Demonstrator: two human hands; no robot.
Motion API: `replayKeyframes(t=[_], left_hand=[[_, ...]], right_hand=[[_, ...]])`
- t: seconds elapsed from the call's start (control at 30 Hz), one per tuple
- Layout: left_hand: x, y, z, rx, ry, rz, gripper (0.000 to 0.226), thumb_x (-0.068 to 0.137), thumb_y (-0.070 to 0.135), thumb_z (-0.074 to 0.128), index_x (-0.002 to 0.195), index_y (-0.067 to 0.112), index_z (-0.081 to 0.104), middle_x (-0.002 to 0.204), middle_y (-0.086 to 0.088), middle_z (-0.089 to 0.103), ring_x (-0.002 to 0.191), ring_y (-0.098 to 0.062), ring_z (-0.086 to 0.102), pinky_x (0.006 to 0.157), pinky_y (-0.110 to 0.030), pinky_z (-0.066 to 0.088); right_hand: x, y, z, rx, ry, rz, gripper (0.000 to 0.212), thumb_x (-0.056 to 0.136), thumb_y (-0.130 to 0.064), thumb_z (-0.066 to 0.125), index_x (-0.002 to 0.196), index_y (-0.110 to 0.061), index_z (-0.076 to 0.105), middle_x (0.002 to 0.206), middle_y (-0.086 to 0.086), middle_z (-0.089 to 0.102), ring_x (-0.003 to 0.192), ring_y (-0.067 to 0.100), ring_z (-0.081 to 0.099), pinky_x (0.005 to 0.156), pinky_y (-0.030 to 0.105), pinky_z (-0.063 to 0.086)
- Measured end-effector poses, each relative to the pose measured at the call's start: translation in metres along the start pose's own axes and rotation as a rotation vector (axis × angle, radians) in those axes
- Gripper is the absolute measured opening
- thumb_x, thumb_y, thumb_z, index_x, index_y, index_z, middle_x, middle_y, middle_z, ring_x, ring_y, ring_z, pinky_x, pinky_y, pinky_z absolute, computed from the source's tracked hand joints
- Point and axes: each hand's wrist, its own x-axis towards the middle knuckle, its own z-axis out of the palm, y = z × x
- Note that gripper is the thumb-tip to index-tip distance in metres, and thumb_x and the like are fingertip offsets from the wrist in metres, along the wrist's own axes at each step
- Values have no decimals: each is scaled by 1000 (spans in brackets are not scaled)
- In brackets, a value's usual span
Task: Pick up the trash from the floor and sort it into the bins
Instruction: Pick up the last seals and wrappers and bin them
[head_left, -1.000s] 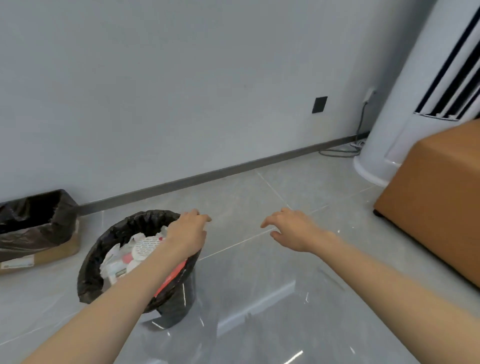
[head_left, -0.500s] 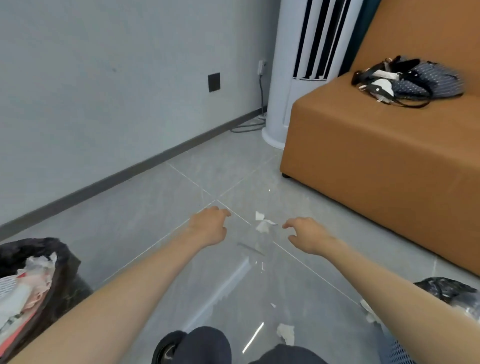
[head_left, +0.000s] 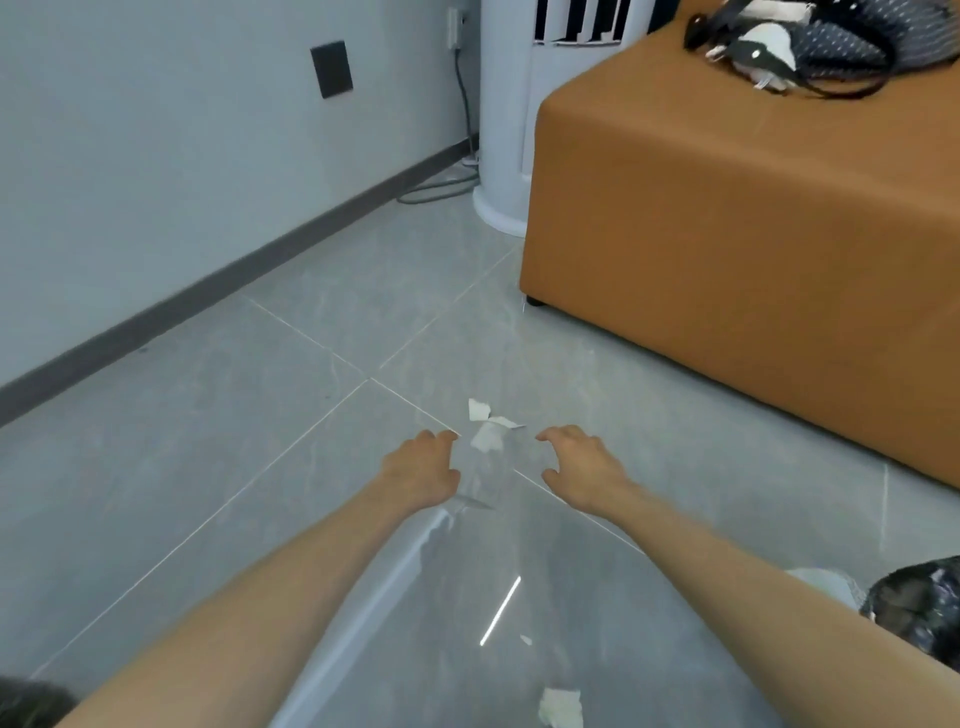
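Orange sofa stands right of paper scraps.

glossy tiled floor, crumpled paper scraps

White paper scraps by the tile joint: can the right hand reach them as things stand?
Probably yes: the right hand hangs open just beside the white paper scraps, nothing visible between them; the left hand flanks the other side.

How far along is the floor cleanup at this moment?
Done: unclear, the black-bagged bin hides its contents. In hand: nothing; left hand and right hand hover empty beside the torn paper scraps. Left: those scraps, plus a crumpled wad nearer the camera.
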Motion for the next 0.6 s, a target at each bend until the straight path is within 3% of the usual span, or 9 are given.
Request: replayKeyframes(t=[0.17, 0.37, 0.47, 0.6], left_hand=[[48, -10, 32, -86, -43, -42, 56, 94, 34, 46, 144, 20, 27, 139, -9, 39, 127, -29, 43, 99, -39, 40], [74, -38, 69, -399, -54, -122, 64, 90, 29, 57, 145, 18, 28, 141, -13, 39, 129, -28, 42, 106, -34, 35], [77, -49, 84, -449, -56, -97, 62, 89, 25, 59, 144, 17, 32, 137, -15, 43, 125, -29, 46, 103, -29, 34], [80, -54, 92, -510, -30, -97, 60, 88, 22, 59, 142, 19, 35, 133, -13, 46, 115, -29, 52, 99, -28, 37]], right_hand=[[68, -1, 28, 77, -27, -47, 64, 87, -28, 62, 143, -31, 31, 152, 3, 22, 131, 34, 31, 107, 42, 35], [148, -13, 64, 60, -205, -130, 102, 70, -28, 81, 149, -35, 17, 158, 4, 8, 143, 34, 10, 115, 42, 21], [171, -17, 70, -68, -230, -160, 103, 69, -22, 82, 148, -36, 19, 158, -4, 5, 140, 30, 11, 111, 46, 28], [180, -12, 75, -138, -184, -219, 85, 67, -26, 81, 140, -32, 39, 145, -6, 28, 129, 26, 26, 102, 44, 38]])
